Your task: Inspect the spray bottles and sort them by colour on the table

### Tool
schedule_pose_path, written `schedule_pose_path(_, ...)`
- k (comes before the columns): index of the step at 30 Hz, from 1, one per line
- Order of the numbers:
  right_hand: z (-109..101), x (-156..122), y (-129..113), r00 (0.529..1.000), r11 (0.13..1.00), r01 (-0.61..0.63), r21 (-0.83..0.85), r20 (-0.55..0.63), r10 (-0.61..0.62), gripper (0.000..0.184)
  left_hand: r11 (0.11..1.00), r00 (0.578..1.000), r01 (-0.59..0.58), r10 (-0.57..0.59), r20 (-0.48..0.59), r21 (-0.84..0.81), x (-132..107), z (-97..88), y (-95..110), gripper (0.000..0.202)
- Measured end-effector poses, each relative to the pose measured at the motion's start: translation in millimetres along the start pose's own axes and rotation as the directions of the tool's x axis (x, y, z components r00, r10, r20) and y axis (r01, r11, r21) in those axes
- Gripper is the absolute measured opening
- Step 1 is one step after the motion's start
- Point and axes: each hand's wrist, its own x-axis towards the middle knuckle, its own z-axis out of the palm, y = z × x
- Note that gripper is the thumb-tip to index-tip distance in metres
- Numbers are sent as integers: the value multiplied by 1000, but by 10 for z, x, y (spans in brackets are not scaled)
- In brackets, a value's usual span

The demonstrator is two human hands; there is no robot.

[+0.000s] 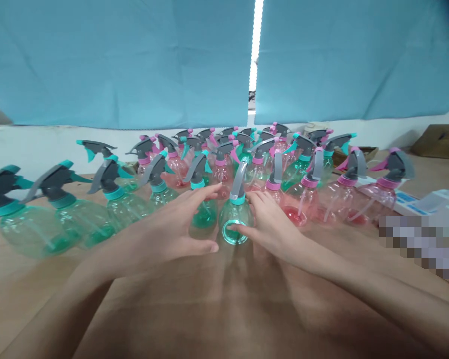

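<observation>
Bare left hand point(177, 222): open, back up, fingers arched forward, thumb stretched out toward its right. Bare right hand point(270, 215), well apart from left: fingers reaching forward, partly hidden, thumb nearly straight toward its left; grip unclear. Bare forearms point(344, 271) slant in from either side, behind hands.

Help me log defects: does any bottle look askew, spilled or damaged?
One looks askew: the turquoise-collared bottle in the right hand. Its ringed base appears turned toward the viewer, so it seems tipped, unlike the standing bottles; being handled may explain that. I see no spill or damage.
</observation>
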Motion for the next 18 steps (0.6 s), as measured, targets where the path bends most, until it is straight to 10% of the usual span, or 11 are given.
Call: schedule_pose_path(18,20,458,14,995,991,-94,-91,18,96,32,1000,993,5,-9,119,27,29,-35,-47,83)
